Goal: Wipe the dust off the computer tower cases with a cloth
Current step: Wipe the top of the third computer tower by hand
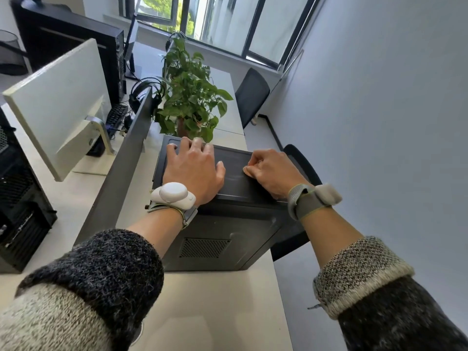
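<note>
A long white desk (pixel 215 300) is seen running toward dark-framed windows (pixel 228 21), through which daylight and green foliage are admitted. A plain pale blue-grey wall (pixel 379 97) is shown on the right, above a grey floor (pixel 296 287). Two black office chairs (pixel 252 93) are tucked against the desk's right edge. A grey partition (pixel 121 178) divides the desk lengthwise, with a leafy potted plant (pixel 192 97) set beside it and a white monitor (pixel 60 102) beyond it.

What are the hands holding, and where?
The right hand grips a bunched pinkish cloth, only its edge showing. The left hand rests flat on the tower case, holding nothing.
</note>
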### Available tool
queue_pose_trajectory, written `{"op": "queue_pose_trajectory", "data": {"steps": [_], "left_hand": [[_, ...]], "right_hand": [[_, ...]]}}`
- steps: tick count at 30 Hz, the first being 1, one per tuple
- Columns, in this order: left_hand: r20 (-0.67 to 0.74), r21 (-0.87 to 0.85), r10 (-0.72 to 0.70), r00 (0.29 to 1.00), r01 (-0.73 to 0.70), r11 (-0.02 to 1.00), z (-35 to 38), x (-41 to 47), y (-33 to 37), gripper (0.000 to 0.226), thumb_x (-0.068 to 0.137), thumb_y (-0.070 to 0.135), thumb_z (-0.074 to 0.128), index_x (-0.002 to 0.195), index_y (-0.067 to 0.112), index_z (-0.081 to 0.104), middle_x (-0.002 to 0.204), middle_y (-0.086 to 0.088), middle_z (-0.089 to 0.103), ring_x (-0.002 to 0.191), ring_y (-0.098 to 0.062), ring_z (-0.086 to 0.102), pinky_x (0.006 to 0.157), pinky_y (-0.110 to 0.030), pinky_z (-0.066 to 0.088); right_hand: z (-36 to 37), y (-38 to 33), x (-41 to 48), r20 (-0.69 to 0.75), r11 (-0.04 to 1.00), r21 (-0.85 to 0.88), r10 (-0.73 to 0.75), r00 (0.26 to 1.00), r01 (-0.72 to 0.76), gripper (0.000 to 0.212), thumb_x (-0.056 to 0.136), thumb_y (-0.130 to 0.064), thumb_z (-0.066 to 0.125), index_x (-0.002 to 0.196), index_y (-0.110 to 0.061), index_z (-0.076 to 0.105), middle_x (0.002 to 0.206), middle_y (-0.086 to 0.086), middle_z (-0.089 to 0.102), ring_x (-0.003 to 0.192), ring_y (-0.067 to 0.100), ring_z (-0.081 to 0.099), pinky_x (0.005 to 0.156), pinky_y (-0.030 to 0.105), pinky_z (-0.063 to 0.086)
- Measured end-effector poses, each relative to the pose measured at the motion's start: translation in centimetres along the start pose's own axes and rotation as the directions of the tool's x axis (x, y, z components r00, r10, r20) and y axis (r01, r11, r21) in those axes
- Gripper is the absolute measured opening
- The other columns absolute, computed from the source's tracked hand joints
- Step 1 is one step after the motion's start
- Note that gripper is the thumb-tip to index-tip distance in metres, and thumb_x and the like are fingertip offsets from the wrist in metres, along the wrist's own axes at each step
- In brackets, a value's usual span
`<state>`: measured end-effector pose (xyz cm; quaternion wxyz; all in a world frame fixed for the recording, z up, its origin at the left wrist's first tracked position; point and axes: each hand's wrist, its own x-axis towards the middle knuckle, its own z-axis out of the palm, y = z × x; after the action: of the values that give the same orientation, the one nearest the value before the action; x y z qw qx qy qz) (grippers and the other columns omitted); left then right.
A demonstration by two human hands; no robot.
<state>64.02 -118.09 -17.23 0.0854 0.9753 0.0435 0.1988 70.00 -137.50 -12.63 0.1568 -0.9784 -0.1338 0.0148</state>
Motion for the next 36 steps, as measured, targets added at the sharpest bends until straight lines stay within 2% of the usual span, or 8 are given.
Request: {"op": "queue_pose_trajectory", "data": {"steps": [3,10,18,26,30,33,36], "left_hand": [[0.001,0.002,-0.011,1.000,0.011,1.000,0.0,0.0,0.0,0.053,0.096,0.054,0.039,0.121,0.013,0.062,0.126,-0.010,0.062,0.120,-0.033,0.051,0.101,-0.054,0.039],[0.016,0.011,-0.014,1.000,0.014,1.000,-0.3,0.3,0.2,0.054,0.096,0.054,0.037,0.121,0.013,0.063,0.126,-0.010,0.062,0.120,-0.033,0.052,0.102,-0.054,0.039],[0.013,-0.013,-0.013,1.000,0.013,1.000,-0.6,-0.2,0.1,0.051,0.097,0.052,0.039,0.122,0.013,0.061,0.126,-0.011,0.060,0.120,-0.033,0.050,0.103,-0.054,0.038],[0.020,-0.012,-0.020,1.000,0.021,1.000,-0.4,-0.3,0.1,0.051,0.097,0.053,0.038,0.120,0.013,0.060,0.123,-0.012,0.061,0.120,-0.034,0.051,0.103,-0.056,0.037],[0.005,-0.018,-0.029,1.000,0.030,0.999,-0.4,-0.2,-0.1,0.051,0.097,0.053,0.038,0.120,0.013,0.060,0.122,-0.012,0.061,0.119,-0.033,0.051,0.104,-0.055,0.037],[0.006,-0.011,-0.021,1.000,0.022,1.000,-0.3,-0.1,0.0,0.052,0.096,0.053,0.038,0.121,0.013,0.060,0.123,-0.012,0.061,0.119,-0.033,0.052,0.103,-0.055,0.037],[0.020,-0.014,-0.007,1.000,0.007,1.000,-0.4,-0.1,0.2,0.051,0.097,0.053,0.038,0.121,0.013,0.060,0.124,-0.012,0.061,0.120,-0.033,0.051,0.104,-0.056,0.037]], "right_hand": [[0.3,-0.7,2.8,-0.040,0.998,-0.037,0.045,0.998,-0.046,0.015,0.096,-0.041,0.073,0.088,-0.030,0.066,0.101,-0.002,0.071,0.099,0.023,0.066,0.096,0.047,0.057],[0.9,-1.6,6.1,-0.098,0.996,-0.026,0.080,0.992,-0.083,0.011,0.097,-0.037,0.071,0.095,-0.027,0.068,0.108,0.003,0.072,0.104,0.027,0.066,0.097,0.042,0.056],[0.9,-1.4,2.8,-0.117,1.000,-0.004,0.028,0.993,-0.029,0.012,0.098,-0.039,0.072,0.091,-0.031,0.066,0.106,-0.002,0.069,0.101,0.022,0.064,0.098,0.042,0.055],[1.0,-0.8,-4.1,-0.084,0.997,0.073,0.012,0.996,-0.006,0.014,0.097,-0.042,0.072,0.087,-0.031,0.070,0.094,-0.012,0.072,0.092,0.015,0.068,0.091,0.045,0.059],[1.2,-0.4,-6.5,-0.056,0.999,0.025,-0.024,0.998,0.026,0.015,0.099,-0.042,0.070,0.090,-0.031,0.070,0.093,-0.016,0.068,0.089,0.012,0.067,0.085,0.043,0.061],[1.0,-0.3,-5.4,-0.033,1.000,0.001,0.005,0.999,-0.005,0.016,0.097,-0.046,0.070,0.089,-0.033,0.068,0.091,-0.014,0.070,0.088,0.013,0.068,0.085,0.044,0.062],[0.9,-1.3,-3.8,-0.092,0.999,-0.043,0.028,0.995,-0.032,0.015,0.097,-0.047,0.067,0.091,-0.033,0.066,0.098,-0.009,0.070,0.093,0.019,0.068,0.089,0.047,0.060]]}}
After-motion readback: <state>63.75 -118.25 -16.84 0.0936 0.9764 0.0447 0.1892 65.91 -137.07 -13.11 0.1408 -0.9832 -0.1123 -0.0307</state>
